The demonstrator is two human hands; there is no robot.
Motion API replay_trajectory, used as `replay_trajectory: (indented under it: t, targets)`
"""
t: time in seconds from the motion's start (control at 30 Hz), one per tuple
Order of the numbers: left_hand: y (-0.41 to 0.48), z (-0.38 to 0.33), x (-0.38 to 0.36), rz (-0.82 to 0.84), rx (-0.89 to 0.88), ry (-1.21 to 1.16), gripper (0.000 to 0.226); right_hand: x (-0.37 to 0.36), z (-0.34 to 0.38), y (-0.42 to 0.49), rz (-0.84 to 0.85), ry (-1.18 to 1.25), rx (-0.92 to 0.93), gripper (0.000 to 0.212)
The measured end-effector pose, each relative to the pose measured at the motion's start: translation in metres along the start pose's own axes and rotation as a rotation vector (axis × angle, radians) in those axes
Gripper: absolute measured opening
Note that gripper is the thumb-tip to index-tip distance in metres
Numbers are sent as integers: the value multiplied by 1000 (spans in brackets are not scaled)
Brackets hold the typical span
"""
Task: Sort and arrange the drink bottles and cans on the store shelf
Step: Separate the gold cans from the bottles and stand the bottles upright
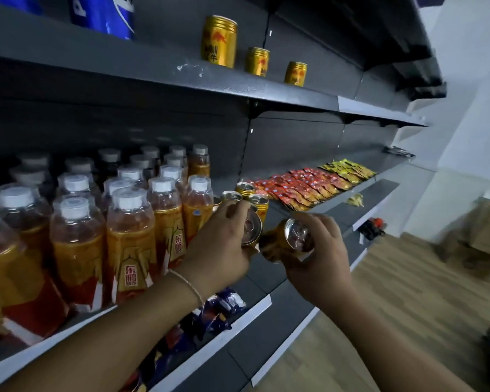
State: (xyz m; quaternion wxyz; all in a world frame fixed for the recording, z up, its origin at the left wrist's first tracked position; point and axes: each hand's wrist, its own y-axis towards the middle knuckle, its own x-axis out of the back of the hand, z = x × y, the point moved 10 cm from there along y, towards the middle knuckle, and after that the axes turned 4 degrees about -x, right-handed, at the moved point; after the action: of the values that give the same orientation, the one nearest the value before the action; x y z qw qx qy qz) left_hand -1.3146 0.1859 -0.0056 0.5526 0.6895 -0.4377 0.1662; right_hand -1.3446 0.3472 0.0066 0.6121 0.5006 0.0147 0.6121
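Partway done: bottles (130,222) stand rowed on the middle shelf (266,274) left, three top cans (256,62) spaced on the upper shelf (125,60), left hand (221,250) grips one can (252,229), right hand (323,258) grips a tilted can (286,240), spare cans (251,193) wait just behind.

Each hand (218,247) (320,258) grips 1 gold can (251,229) (287,240) beside bottles (130,230).

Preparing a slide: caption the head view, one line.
Left hand holds a gold can, right hand a second gold can, beside orange bottles.
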Motion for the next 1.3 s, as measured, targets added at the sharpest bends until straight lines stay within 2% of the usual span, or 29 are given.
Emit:
replay_trajectory:
  t: [0.13,0.23,0.4,0.67,0.9,1.07,1.13,1.2,1.3]
  targets:
    - [38,9,-9,-117,80,82,67,-14,-25,59,-7,101,148,67]
    - [69,19,-15,-215,164,131,73,-22,-40,102,6,178,261,67]
    - [115,37,-33,-264,329,255,82,-39,-56,162,60,232,442,62]
    - [141,86,-35,-354,567,428,88,-107,-79,225,283,410,334,65]
    - [150,126,-42,-309,710,472,63,-168,-72,256,318,432,293,65]
    - [160,145,-46,-248,726,475,49,-215,-69,271,398,315,298,56]
    - [158,152,-53,-225,737,475,47,-228,-63,274,440,325,339,45]
    - [156,160,-61,-195,760,460,46,-243,-57,274,517,334,382,30]
    - [152,174,-69,-160,829,436,40,-272,-59,274,663,340,369,31]
